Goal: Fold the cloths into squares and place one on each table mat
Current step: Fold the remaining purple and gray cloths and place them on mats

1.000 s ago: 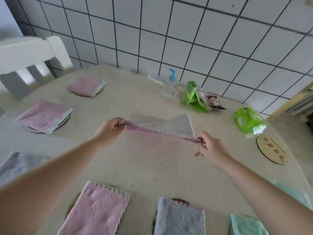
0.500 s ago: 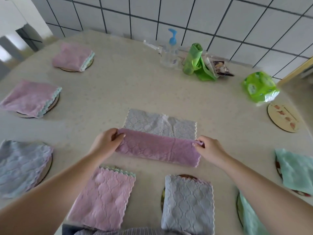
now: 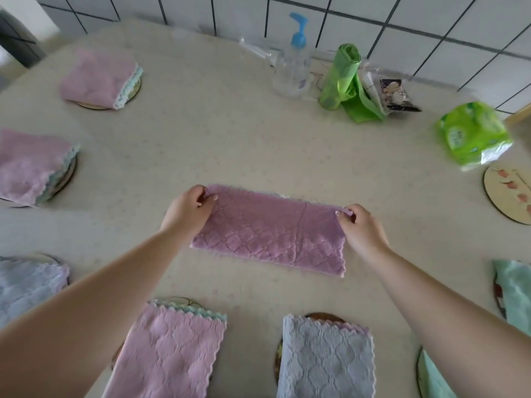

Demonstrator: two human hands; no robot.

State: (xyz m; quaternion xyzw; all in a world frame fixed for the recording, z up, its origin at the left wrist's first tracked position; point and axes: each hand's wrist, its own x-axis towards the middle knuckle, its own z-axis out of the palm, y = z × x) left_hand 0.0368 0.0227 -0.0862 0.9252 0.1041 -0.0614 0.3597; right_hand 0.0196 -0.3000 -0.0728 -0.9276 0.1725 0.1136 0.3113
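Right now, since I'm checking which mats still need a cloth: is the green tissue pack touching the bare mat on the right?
Cannot tell. In the head view the green tissue pack has its clear wrapper corner right at the bare mat rim, too blurred to show contact or gap.

This looks like a home kitchen or dining corner. A pale table stands against a white tiled wall; by that wall sit a pump bottle, a bag roll and a tissue pack.
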